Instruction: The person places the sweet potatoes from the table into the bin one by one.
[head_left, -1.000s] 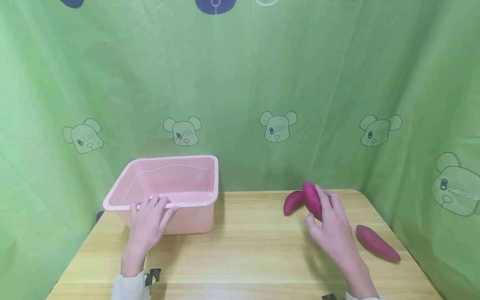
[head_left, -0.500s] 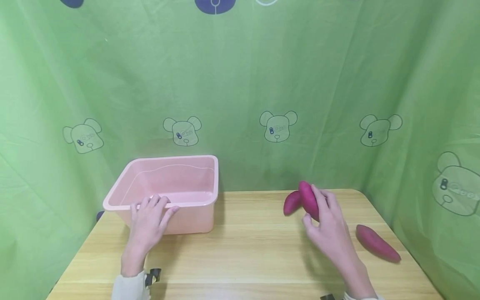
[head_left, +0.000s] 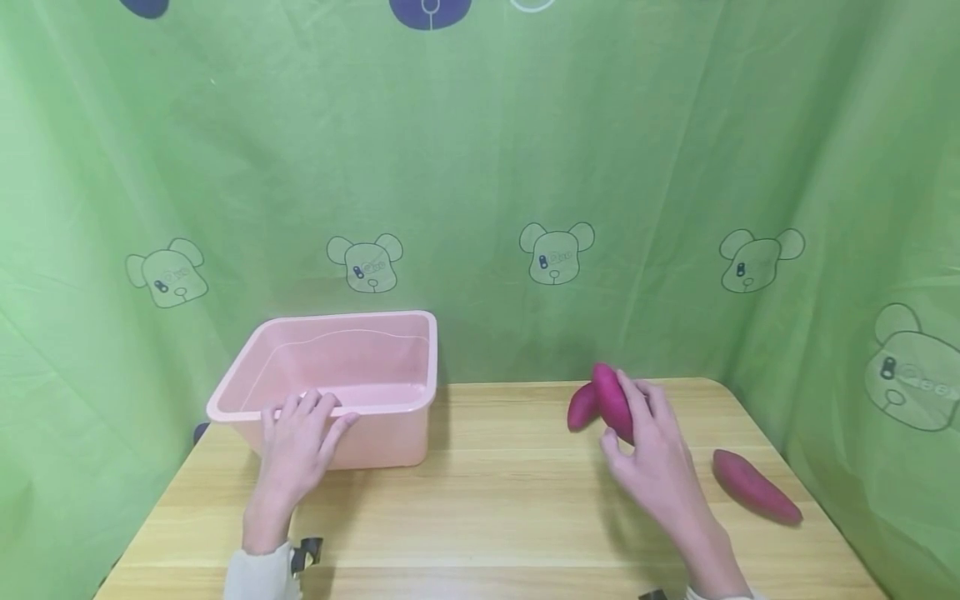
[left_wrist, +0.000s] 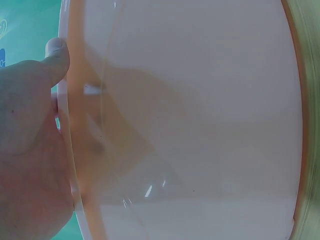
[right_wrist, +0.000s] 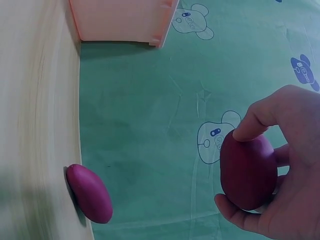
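Observation:
My right hand (head_left: 652, 467) holds a purple sweet potato (head_left: 613, 403) between thumb and fingers, above the table's right half. In the right wrist view this sweet potato (right_wrist: 248, 172) hangs apart from the table. A second sweet potato (head_left: 582, 407) lies at the back of the table, partly hidden behind the held one. The third sweet potato (head_left: 756, 488) rests to the right of my right hand. On the left, my left hand (head_left: 292, 454) grips the front rim of a pink plastic basin (head_left: 382, 437), fingers over the edge and thumb on the near side.
The wooden table (head_left: 495, 517) has light planks and a rounded back right corner. A green curtain (head_left: 480, 167) with bear-head prints hangs behind and along both sides. The basin's visible floor holds nothing.
My right hand has drifted slightly left with the sweet potato, which now overlaps more of the one lying behind. My left hand and the basin have stayed put.

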